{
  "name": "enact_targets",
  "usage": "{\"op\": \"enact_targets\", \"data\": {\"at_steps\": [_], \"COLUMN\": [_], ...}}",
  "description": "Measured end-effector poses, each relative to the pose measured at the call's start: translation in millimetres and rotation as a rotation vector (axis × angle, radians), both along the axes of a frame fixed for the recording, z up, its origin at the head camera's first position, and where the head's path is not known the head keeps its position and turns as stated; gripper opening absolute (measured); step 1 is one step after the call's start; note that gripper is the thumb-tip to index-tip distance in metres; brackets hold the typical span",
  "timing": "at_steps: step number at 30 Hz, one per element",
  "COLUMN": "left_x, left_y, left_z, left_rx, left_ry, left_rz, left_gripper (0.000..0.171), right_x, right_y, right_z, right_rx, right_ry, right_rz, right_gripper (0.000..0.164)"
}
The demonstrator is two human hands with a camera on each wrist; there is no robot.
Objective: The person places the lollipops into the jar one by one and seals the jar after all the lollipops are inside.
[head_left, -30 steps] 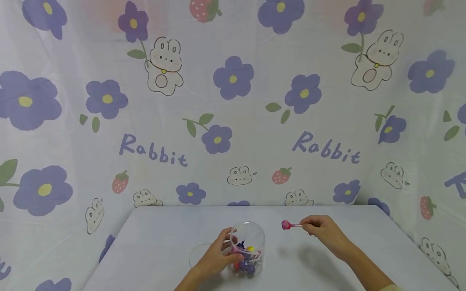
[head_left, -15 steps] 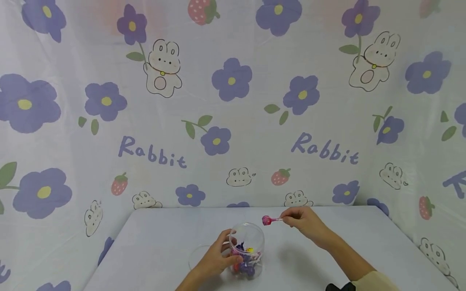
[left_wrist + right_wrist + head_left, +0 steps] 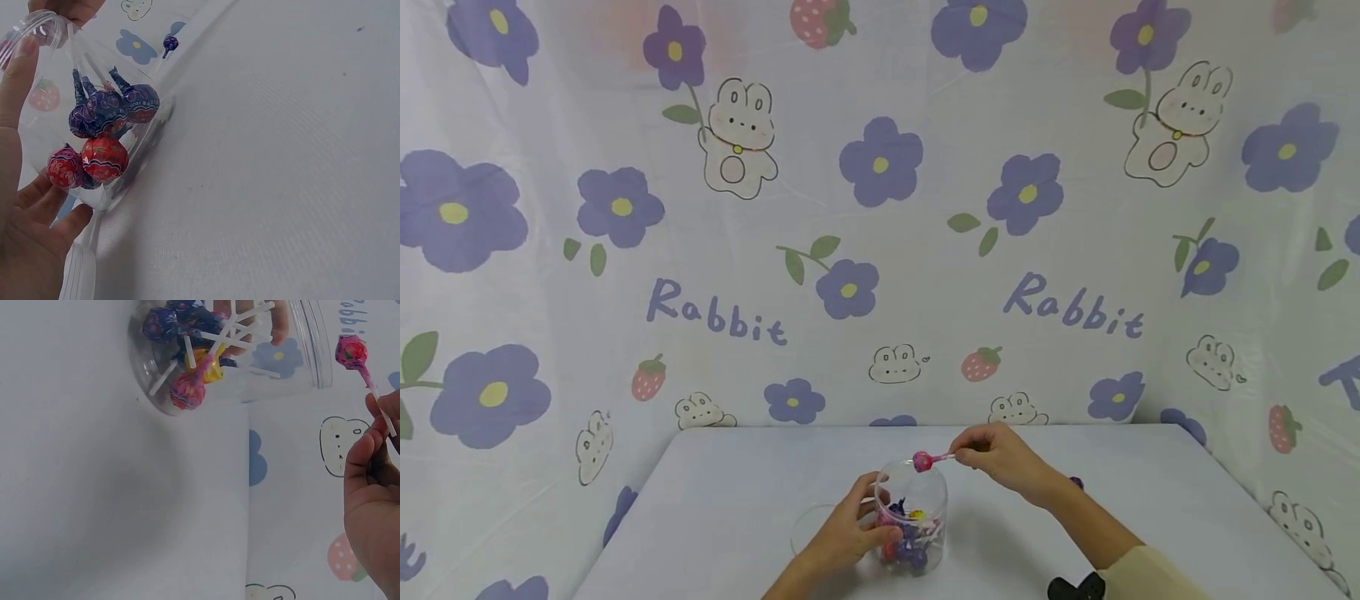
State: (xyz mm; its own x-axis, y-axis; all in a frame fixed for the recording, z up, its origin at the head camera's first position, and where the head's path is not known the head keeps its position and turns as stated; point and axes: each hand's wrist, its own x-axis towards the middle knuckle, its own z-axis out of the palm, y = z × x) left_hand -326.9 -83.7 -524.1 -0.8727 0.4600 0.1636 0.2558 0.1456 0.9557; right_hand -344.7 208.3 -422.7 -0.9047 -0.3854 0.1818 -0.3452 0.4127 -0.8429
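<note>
A clear plastic jar [image 3: 931, 500] stands on the white table, several wrapped lollipops [image 3: 103, 112] in purple, red, pink and yellow heaped at its bottom. My left hand [image 3: 842, 529] grips the jar from its left side, thumb in front and fingers round the back. My right hand [image 3: 1003, 458] pinches the white stick of a pink lollipop [image 3: 351, 351] between thumb and fingertips. The candy end points left, level with the jar's open mouth and overlapping its rim in the head view. In the right wrist view the lollipop is just outside the rim.
A clear round lid [image 3: 805, 521] lies on the table left of the jar, partly behind the left hand. A purple lollipop [image 3: 170, 44] lies farther right, mostly hidden by the right forearm in the head view. A patterned cloth [image 3: 925, 250] hangs behind the table [image 3: 730, 475].
My right hand has moved left with the pink lollipop, bringing it from right of the jar to its mouth. The left hand and jar have stayed in place.
</note>
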Motion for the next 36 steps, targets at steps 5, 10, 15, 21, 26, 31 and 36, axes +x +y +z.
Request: {"op": "enact_targets", "data": {"at_steps": [5, 10, 15, 21, 26, 31, 36], "left_x": [0.3, 1.0, -1.0, -3.9, -4.6, -3.9, -2.9], "left_y": [0.7, 0.0, -0.1, -1.3, -2.0, -1.6, -0.9], "left_z": [1.2, 2.5, 0.2, -3.3, -3.9, -2.3, -2.0], "left_rx": [-0.022, -0.019, 0.015, 0.023, 0.027, 0.027, 0.036], "left_ry": [-0.005, -0.011, 0.002, 0.009, 0.018, 0.013, 0.017], "left_rz": [0.011, 0.014, -0.005, -0.016, -0.018, -0.018, -0.029], "left_gripper": [0.082, 0.082, 0.079, 0.079, 0.079, 0.081, 0.082], "right_x": [-2.7, -3.9, -2.8, -2.2, -4.0, -3.9, -3.2], "right_y": [-5.3, -11.3, -15.4, -11.8, -6.7, -1.5, 9.9], "right_z": [-2.5, -2.5, -0.8, -1.6, -2.9, -4.6, -6.9], "right_rx": [0.039, 0.076, 0.117, 0.132, 0.106, 0.088, 0.099], "right_ry": [0.011, 0.02, -0.005, -0.017, -0.008, -0.019, -0.011], "right_rz": [0.028, 0.056, 0.083, 0.127, 0.098, 0.1, 0.089], "right_gripper": [0.014, 0.013, 0.011, 0.019, 0.02, 0.018, 0.018]}}
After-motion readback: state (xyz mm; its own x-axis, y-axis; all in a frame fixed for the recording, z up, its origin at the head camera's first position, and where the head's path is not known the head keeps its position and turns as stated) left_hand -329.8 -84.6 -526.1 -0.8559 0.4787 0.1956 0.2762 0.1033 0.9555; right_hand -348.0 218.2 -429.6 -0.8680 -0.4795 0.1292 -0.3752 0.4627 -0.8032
